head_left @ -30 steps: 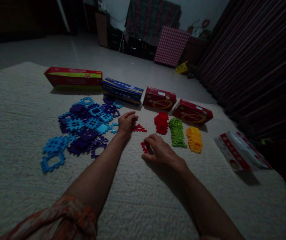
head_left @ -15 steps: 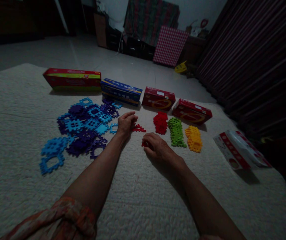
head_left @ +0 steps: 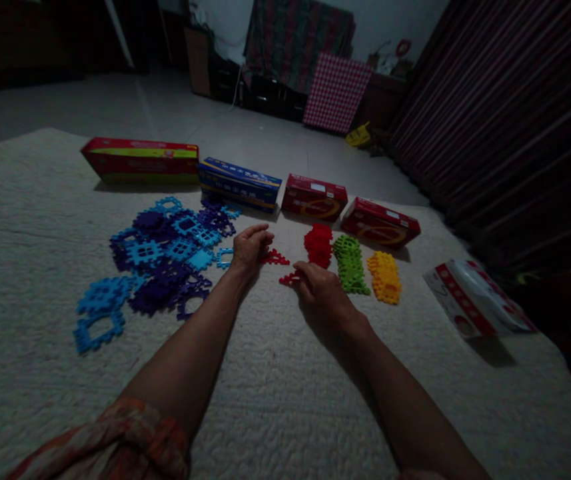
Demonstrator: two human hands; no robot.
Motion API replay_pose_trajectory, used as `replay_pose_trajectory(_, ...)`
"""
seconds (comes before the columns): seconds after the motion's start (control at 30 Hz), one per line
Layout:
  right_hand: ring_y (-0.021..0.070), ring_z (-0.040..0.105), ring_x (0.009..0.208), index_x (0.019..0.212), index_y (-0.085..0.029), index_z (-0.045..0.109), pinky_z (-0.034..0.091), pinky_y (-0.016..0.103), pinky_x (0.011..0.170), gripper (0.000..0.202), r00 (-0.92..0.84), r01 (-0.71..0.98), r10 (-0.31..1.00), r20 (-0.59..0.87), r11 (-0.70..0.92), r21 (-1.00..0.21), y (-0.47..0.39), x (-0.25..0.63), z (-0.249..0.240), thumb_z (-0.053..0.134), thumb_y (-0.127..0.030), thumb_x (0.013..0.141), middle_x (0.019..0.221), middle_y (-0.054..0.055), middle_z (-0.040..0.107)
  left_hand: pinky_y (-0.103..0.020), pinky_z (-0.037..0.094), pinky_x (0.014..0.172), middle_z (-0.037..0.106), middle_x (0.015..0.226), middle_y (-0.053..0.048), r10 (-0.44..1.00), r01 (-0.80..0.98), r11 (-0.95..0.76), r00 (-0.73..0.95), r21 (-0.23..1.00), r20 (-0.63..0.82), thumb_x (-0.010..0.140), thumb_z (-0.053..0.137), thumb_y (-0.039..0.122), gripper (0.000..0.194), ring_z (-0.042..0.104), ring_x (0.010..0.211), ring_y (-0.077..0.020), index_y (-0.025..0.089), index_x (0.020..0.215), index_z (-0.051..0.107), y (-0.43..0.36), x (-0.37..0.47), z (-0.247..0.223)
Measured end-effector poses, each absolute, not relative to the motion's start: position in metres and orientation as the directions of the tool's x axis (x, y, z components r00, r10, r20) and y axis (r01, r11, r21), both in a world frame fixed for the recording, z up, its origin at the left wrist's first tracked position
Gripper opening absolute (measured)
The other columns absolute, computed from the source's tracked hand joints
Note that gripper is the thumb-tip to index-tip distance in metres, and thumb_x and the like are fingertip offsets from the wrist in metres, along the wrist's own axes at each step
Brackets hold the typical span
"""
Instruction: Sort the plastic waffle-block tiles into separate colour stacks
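Observation:
My right hand pinches a red triangular interlocking piece with notched edges, low over the mat. My left hand is just to the left, its fingers loosely bent and apart. A second red triangular piece lies by the left fingertips, partly covered by them; whether they touch it I cannot tell. Close behind the left hand is a light blue frame piece. Beyond the right hand are a red stack, a green stack and a yellow stack of similar pieces.
Blue and purple pieces are heaped on the left of the pale quilted mat. A long red box, a blue box and two red boxes stand in a row behind. A white-and-red package sits at right.
My right hand has shifted slightly right and its pinch shows more of the red triangular piece. The left hand stays nearly in place beside the other red piece. The view has tilted slightly.

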State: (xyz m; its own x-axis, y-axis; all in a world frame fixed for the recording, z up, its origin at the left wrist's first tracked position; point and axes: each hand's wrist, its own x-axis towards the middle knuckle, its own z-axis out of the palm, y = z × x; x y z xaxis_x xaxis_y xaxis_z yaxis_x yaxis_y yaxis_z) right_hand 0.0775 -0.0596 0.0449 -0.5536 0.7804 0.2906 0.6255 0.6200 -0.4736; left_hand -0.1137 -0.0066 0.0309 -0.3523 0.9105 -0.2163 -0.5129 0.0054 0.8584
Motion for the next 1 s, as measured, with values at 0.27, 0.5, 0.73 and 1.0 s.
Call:
replay_pose_trajectory(0.27, 0.0189, 0.059, 0.083, 0.101, -0.018, 0.067, 0.045, 0.031, 0.077, 0.014, -0.553, 0.671, 0.780, 0.292, 0.625, -0.399, -0.055, 0.083, 0.044, 0.053, -0.019, 0.097, 0.093, 0.008, 0.066, -0.021, 0.043, 0.051, 0.070, 0.070, -0.003, 0.913, -0.508, 0.011, -0.347, 0.861, -0.217, 0.051, 0.071, 0.023, 0.038, 0.059, 0.060, -0.0113, 0.016, 0.088, 0.070, -0.009, -0.114, 0.033)
replay_pose_trajectory(0.5, 0.0234, 0.059, 0.089, 0.099, -0.018, 0.067, 0.044, 0.035, 0.081, 0.022, -0.446, 0.734, 0.804, 0.393, 0.580, -0.353, -0.032, 0.112, 0.057, 0.046, -0.014, 0.093, 0.094, 0.010, 0.067, -0.021, 0.042, 0.050, 0.069, 0.069, -0.002, 0.915, -0.501, 0.003, -0.347, 0.865, -0.205, 0.050, 0.072, 0.022, 0.038, 0.058, 0.059, -0.0111, 0.016, 0.088, 0.071, -0.008, -0.115, 0.031)
replay_pose_trajectory(0.73, 0.0254, 0.056, 0.090, 0.101, -0.018, 0.067, 0.038, 0.039, 0.087, 0.021, -0.437, 0.810, 0.818, 0.374, 0.539, -0.231, -0.024, 0.121, 0.048, 0.047, -0.014, 0.094, 0.095, 0.010, 0.068, -0.022, 0.043, 0.051, 0.069, 0.070, -0.003, 0.921, -0.494, -0.002, -0.340, 0.869, -0.191, 0.050, 0.072, 0.024, 0.039, 0.059, 0.060, -0.0117, 0.016, 0.088, 0.071, -0.007, -0.115, 0.027)
replay_pose_trajectory(1.0, 0.0259, 0.054, 0.091, 0.104, -0.019, 0.067, 0.035, 0.039, 0.087, 0.023, -0.433, 0.848, 0.823, 0.366, 0.510, -0.145, -0.020, 0.122, 0.043, 0.048, -0.013, 0.092, 0.096, 0.010, 0.067, -0.022, 0.043, 0.052, 0.069, 0.072, -0.003, 0.923, -0.477, -0.001, -0.338, 0.879, -0.182, 0.051, 0.072, 0.024, 0.038, 0.059, 0.061, -0.0118, 0.017, 0.088, 0.071, -0.007, -0.115, 0.029)
